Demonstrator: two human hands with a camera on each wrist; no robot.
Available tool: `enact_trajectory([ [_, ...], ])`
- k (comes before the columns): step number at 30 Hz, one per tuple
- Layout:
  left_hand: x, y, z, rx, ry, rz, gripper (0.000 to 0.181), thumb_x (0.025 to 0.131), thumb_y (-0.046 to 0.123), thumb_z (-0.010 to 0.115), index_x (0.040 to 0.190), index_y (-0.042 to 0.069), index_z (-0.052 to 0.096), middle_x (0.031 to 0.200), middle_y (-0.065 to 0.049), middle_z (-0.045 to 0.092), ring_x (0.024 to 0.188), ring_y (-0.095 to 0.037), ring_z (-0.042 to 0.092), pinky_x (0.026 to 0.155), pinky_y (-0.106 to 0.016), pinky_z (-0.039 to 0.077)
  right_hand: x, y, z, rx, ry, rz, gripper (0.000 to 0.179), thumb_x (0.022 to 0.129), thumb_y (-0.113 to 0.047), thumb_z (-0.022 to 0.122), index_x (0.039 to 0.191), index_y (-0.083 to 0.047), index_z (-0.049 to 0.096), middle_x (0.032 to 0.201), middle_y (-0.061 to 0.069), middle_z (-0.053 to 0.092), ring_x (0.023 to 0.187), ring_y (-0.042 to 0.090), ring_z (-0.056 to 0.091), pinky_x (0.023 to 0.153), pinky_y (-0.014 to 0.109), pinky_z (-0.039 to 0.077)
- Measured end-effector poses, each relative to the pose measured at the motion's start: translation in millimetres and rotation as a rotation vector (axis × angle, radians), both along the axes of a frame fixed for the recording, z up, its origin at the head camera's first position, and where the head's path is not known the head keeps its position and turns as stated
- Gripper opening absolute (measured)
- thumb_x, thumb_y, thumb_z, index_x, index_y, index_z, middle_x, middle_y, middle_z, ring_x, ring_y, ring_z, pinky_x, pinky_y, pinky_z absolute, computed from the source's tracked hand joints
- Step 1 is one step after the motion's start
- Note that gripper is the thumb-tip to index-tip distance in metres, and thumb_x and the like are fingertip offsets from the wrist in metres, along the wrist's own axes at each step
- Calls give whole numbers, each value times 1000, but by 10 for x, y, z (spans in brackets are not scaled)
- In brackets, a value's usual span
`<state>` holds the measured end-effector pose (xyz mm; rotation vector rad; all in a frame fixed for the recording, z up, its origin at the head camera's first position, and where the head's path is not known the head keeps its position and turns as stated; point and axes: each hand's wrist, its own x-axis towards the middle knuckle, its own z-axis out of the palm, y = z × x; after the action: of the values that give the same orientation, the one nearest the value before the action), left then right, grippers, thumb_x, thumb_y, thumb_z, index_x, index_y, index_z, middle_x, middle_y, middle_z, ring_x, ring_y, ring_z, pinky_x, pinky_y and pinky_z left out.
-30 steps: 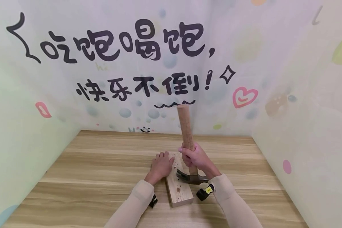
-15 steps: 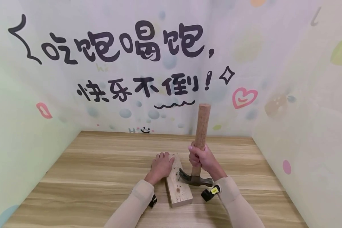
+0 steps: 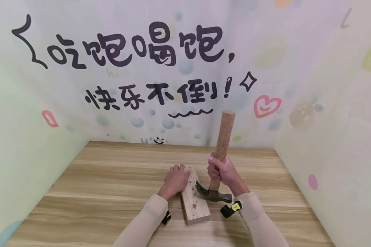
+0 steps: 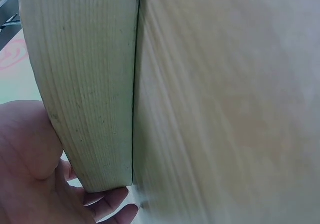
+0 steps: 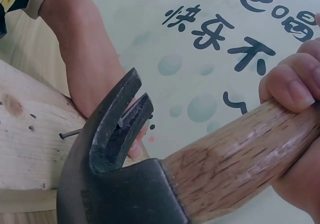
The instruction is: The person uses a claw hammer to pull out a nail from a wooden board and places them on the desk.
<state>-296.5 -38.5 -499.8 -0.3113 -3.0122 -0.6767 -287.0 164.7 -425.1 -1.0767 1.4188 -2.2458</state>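
My right hand (image 3: 225,170) grips the wooden handle of a claw hammer (image 3: 224,137), whose handle points up and leans right. The hammer's head is low, its claw over the right edge of a wooden board (image 3: 194,206) lying on the table. A nail (image 5: 70,133) sticks out of the board at a slant, close to the claw in the right wrist view. Several dark holes and spots mark the board around it. My left hand (image 3: 177,179) holds the board's far left part, its fingers (image 4: 116,200) curled round the end in the left wrist view.
The wood-grain table (image 3: 117,178) runs back to a white printed wall (image 3: 126,127) with black lettering. Side walls (image 3: 327,144) stand left and right. Black straps are on both wrists, the right one (image 3: 227,211) with a yellow label.
My right hand and the hammer have moved right, and the handle has swung from leaning left to leaning right. My left hand and the board stay in place.
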Motion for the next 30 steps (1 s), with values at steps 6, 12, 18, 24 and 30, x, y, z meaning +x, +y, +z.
enact_trajectory([
  [6,2,-27,18,27,-12,6,52,106,40,40,134,-2,50,126,-25,54,118,-38,50,97,-54,44,19,7,40,-3,8,0,29,103,-7,40,74,-10,40,51,2,26,39,18,20,36,35,14],
  [12,6,-93,24,91,18,21,47,105,38,45,131,0,53,124,-24,56,116,-39,52,94,-54,45,32,0,82,4,14,-1,31,104,-7,40,73,-10,38,51,2,26,39,17,19,36,34,14],
  [18,38,-165,68,138,72,36,43,104,36,47,129,2,55,122,-21,58,116,-39,52,93,-54,45,57,1,148,10,23,-14,31,104,-7,40,73,-10,38,52,2,26,39,17,20,36,34,15],
  [24,99,-267,92,193,148,49,38,102,34,54,124,3,59,115,-19,60,113,-39,54,92,-54,45,74,14,214,6,20,-27,33,104,-9,41,71,-11,39,51,1,27,40,16,21,37,33,15],
  [30,210,-332,124,224,202,38,32,99,28,59,118,3,62,108,-18,63,105,-36,57,87,-51,47,78,31,283,1,41,-41,31,104,-10,40,73,-10,39,50,1,29,38,18,19,36,34,15],
])
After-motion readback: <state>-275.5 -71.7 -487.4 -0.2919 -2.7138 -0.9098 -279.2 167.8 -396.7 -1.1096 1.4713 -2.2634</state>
